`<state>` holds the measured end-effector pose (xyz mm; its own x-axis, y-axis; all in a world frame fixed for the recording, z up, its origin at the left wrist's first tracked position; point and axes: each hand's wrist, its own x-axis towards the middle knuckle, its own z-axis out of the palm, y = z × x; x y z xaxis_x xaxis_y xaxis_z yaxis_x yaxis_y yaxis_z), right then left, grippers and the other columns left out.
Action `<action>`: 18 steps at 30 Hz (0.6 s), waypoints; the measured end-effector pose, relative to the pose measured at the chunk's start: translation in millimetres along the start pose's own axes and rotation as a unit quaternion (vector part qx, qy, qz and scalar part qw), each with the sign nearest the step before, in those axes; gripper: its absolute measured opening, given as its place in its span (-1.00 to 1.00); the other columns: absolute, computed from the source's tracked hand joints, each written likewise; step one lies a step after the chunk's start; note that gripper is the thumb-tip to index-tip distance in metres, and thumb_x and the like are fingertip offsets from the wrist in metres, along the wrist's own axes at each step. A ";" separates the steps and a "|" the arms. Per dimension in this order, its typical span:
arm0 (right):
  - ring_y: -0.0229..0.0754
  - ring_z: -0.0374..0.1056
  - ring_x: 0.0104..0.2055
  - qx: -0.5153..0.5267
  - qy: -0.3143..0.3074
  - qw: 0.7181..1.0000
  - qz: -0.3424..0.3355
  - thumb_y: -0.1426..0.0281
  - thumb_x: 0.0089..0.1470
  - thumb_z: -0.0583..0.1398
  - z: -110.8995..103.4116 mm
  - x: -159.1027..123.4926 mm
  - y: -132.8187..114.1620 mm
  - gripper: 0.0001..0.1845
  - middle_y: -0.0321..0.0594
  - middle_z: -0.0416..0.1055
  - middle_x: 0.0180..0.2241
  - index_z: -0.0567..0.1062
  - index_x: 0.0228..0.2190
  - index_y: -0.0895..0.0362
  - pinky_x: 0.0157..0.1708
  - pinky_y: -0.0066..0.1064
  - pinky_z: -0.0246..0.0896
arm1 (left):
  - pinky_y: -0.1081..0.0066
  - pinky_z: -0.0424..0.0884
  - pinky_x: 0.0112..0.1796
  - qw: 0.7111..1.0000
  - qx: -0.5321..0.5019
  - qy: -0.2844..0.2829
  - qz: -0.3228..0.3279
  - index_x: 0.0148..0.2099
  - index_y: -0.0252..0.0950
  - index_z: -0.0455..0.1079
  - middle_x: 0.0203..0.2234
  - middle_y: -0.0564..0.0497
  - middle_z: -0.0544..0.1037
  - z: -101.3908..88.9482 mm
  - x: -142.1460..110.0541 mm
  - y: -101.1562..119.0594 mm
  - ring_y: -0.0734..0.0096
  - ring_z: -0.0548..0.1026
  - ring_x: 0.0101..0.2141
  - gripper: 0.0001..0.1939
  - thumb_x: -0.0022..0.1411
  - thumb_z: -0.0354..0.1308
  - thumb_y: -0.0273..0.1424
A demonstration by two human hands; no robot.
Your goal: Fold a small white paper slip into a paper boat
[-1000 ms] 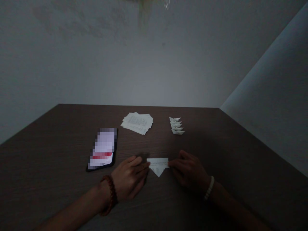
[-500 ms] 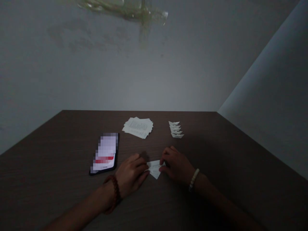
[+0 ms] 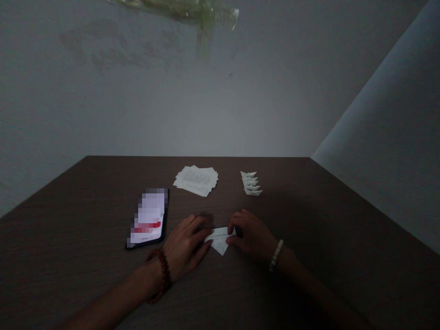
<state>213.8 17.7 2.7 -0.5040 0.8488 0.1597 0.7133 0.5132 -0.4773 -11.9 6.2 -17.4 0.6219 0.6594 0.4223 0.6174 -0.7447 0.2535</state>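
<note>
Small white printed paper [image 3: 222, 233], folded: a straight band along its far side, a triangular point below, aimed at me. It lies on the dark brown wood-grain tabletop [image 3: 206, 293], in front of me, between my two hands. Fine dark print shows on the triangle and a faint line of it on the band; too small to read.

My left hand [image 3: 187, 243]: palm down, fingers bent and loosely together, fingertips and thumb at the paper's left end. A reddish-brown beaded bracelet [image 3: 165, 270] circles that wrist. My right hand [image 3: 251, 234]: forefinger and thumb curled towards each other with a small gap, tips on the paper's right end, the other fingers tucked behind. Pale beaded bracelet [image 3: 277, 255] on this wrist. How firmly either grips, I cannot tell.

Left of my left hand, not touching it: a black-edged smartphone [image 3: 147, 215], lying screen up, lit. Display mostly blocked into coarse squares, pale lilac with a red band low down; wording there unreadable.

Farther off, a fanned pile of white printed sheets [image 3: 196, 181]; the top one carries a grey block of text, lines visible, words not. Right of it, a close column of small white folded-paper boats [image 3: 252, 184], five by my count. Beyond the table, a grey wall [image 3: 213, 101], stained, with a yellowish-green glossy strip [image 3: 192, 13] up top.
</note>
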 end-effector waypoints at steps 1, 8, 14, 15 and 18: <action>-0.22 0.22 -0.29 0.005 0.004 1.000 -0.009 0.48 -0.14 0.38 0.9 -0.1 0.4 -0.81 -0.32 0.38 -0.39 0.46 -0.47 0.12 -0.28 -0.40 0.07 | 0.13 0.37 -0.16 1.000 -0.004 0.001 0.000 0.03 -0.31 0.33 -0.08 -0.16 0.39 -0.1 0.4 -0.3 0.16 0.33 -0.13 -0.70 0.26 0.02 -0.41; -0.19 0.24 -0.29 0.008 0.047 0.999 -0.026 0.52 -0.15 0.37 5.6 -1.5 -1.0 -0.74 -0.30 0.37 -0.42 0.41 -0.41 0.13 -0.36 -0.43 0.09 | 0.18 0.39 -0.20 0.998 -0.047 0.008 -0.040 0.06 -0.30 0.28 -0.19 -0.12 0.47 0.2 0.9 -3.9 0.19 0.40 -0.18 -0.65 0.23 0.08 -0.36; -0.21 0.26 -0.30 0.049 0.092 0.991 -0.078 0.53 -0.06 0.31 7.1 -1.9 -2.1 -0.69 -0.29 0.40 -0.38 0.41 -0.24 0.10 -0.30 -0.40 0.15 | 0.29 0.37 -0.28 0.993 -0.099 0.064 -0.014 -0.13 -0.27 0.39 -0.36 0.00 0.50 -8.1 3.1 -3.2 0.33 0.41 -0.31 -0.85 0.25 0.07 -0.45; -0.21 0.26 -0.30 0.049 0.104 0.988 -0.103 0.53 -0.02 0.28 7.3 -1.7 -1.7 -0.75 -0.28 0.40 -0.38 0.42 -0.26 0.10 -0.29 -0.40 0.15 | 0.32 0.37 -0.29 0.991 -0.106 0.083 -0.007 -0.17 -0.27 0.40 -0.38 0.01 0.50 -10.2 3.5 -2.2 0.35 0.41 -0.33 -0.87 0.26 0.06 -0.46; -0.21 0.25 -0.31 0.021 0.135 0.977 -0.162 0.55 0.06 0.20 7.6 -1.9 0.0 -0.89 -0.24 0.41 -0.38 0.46 -0.35 0.11 -0.28 -0.39 0.16 | 0.36 0.36 -0.32 0.987 -0.096 0.132 0.006 -0.24 -0.29 0.42 -0.40 -0.01 0.50 -14.3 3.1 0.4 0.39 0.40 -0.35 -0.86 0.27 0.02 -0.48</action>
<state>211.1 15.1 -4.1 -0.5497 0.6483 0.5268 0.5148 0.7596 -0.3976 -16.6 6.4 -3.6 0.4660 0.6199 0.6314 0.4933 -0.7744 0.3962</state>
